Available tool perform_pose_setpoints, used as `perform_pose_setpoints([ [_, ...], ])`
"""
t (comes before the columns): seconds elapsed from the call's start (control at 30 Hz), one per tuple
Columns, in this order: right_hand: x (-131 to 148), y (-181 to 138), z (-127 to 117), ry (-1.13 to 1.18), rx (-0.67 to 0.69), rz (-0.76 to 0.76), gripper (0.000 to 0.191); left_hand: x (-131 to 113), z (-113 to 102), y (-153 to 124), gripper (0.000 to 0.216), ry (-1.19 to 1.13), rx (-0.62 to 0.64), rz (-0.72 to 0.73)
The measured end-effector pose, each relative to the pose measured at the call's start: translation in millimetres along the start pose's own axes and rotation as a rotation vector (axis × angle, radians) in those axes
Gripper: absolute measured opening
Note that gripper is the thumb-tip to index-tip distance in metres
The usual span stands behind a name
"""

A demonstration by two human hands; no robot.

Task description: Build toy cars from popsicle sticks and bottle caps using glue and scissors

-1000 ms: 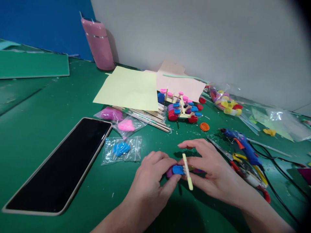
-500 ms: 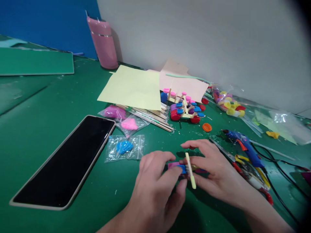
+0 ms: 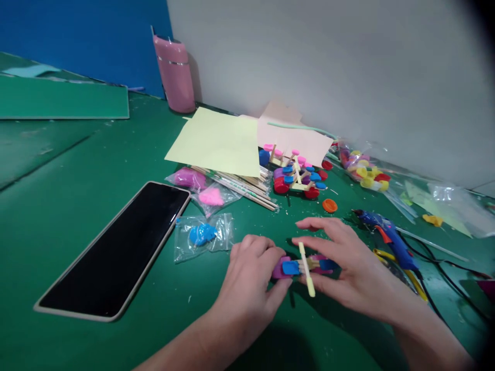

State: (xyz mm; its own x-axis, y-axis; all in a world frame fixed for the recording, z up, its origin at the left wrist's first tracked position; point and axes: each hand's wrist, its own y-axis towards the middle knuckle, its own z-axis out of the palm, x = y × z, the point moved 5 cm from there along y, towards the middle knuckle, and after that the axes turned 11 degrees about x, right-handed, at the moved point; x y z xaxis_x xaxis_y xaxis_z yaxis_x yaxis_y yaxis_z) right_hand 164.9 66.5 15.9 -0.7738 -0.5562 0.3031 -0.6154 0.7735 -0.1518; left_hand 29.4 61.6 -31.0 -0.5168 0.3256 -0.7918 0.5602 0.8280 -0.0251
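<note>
Green tabletop (image 3: 96, 340) fills the lower frame. At lower centre, a small purple-and-blue model (image 3: 294, 267): the left hand (image 3: 247, 278), fingers spread half a second earlier, now pinches its left end, presumably steadying it. Right hand (image 3: 348, 265) half-open around the other end, whose blue piece (image 3: 328, 264) now shows; contact unclear.

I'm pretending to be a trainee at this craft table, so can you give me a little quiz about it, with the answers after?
1. True or false: the left hand has its fingers and thumb around one end of the small model.
2. What colour is the tall bottle? a) green b) pink c) yellow
3. Fill the gap: the glue gun lies nearer the person's ____.

Key: 1. true; 2. b; 3. right hand
</note>
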Motion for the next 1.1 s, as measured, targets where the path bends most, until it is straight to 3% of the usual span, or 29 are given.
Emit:
perform_pose_setpoints([
  [0.17,-3.9,-6.3,-16.2,-0.015,0.023,-0.056,0.05,-1.5,-4.3,-0.3,0.012,-0.163,0.053,0.064],
  [0.53,23.0,-0.2,-39.7,-0.181,0.207,-0.255,0.018,-4.2,-6.2,-5.5,0.012,-0.43,0.199,0.056],
  [1.1,31.4,5.6,-38.5,-0.249,0.193,-0.327,0.015,-4.7,-5.0,-4.6,0.014,-0.464,0.255,0.052],
])
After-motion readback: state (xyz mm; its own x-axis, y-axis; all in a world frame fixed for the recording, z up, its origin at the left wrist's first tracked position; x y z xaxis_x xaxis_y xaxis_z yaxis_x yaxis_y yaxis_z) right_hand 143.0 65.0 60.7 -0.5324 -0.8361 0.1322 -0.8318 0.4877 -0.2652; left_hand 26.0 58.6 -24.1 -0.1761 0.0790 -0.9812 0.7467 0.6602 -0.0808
